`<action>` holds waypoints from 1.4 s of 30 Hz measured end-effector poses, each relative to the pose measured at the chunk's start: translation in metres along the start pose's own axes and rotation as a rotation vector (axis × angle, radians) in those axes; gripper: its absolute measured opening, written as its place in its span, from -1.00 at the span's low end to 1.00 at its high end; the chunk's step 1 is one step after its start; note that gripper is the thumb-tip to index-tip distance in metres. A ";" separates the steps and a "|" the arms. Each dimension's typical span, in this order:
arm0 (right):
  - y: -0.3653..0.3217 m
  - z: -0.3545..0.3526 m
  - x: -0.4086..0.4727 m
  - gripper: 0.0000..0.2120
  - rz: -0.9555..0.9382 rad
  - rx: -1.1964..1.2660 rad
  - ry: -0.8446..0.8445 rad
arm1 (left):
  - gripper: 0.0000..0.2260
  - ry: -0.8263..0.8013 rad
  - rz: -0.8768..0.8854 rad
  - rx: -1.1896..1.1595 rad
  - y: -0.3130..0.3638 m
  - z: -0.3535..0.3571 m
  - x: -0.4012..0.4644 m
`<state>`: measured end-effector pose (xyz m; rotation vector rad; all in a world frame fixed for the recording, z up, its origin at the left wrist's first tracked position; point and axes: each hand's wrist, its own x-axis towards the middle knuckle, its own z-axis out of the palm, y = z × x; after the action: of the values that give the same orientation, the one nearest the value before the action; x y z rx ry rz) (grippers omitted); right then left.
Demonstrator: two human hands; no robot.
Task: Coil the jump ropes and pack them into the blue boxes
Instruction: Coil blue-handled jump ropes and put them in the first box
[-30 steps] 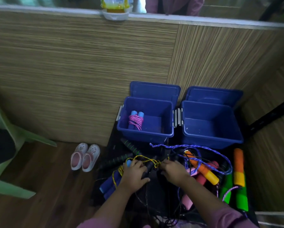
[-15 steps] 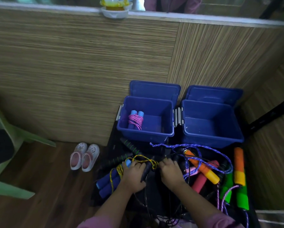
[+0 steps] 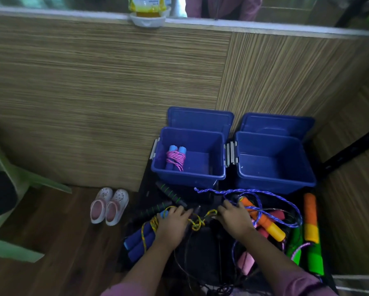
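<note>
Yellow rope (image 3: 197, 221) stretched between my hands: left hand (image 3: 172, 224) pinching one end, right hand (image 3: 236, 218) grip hidden; left box (image 3: 188, 178) straight ahead.

We see two open boxes side by side right of centre: the left box (image 3: 188, 177) holds a coiled rope (image 3: 175, 160), the right box (image 3: 275, 180) sits just beside it. Below them, in the lower right of the frame, lies a tangle of ropes (image 3: 264, 201), with our left hand (image 3: 171, 226) and right hand (image 3: 236, 220) on it. A pair of shoes (image 3: 109, 206) stands on the floor (image 3: 51, 242) to the left.
</note>
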<state>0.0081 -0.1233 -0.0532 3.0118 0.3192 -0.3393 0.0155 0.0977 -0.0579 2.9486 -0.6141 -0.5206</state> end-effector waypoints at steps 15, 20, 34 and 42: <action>0.037 -0.035 -0.009 -0.75 0.341 0.346 -0.043 | -0.59 0.250 0.173 -0.066 -0.041 0.009 0.006; 0.038 -0.039 -0.007 -0.84 0.334 0.567 -0.132 | -0.86 0.256 0.193 -0.044 -0.033 0.000 0.010; 0.038 -0.048 0.006 -0.72 0.075 0.618 -0.210 | -0.52 0.463 0.275 -0.195 0.015 -0.037 0.016; 0.040 -0.062 0.015 -0.74 0.075 0.891 -0.184 | -0.73 0.355 0.338 -0.393 0.030 -0.046 0.040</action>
<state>0.0438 -0.1523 0.0069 3.7755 0.0255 -0.9670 0.0545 0.0549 -0.0229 2.4138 -0.8297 -0.0667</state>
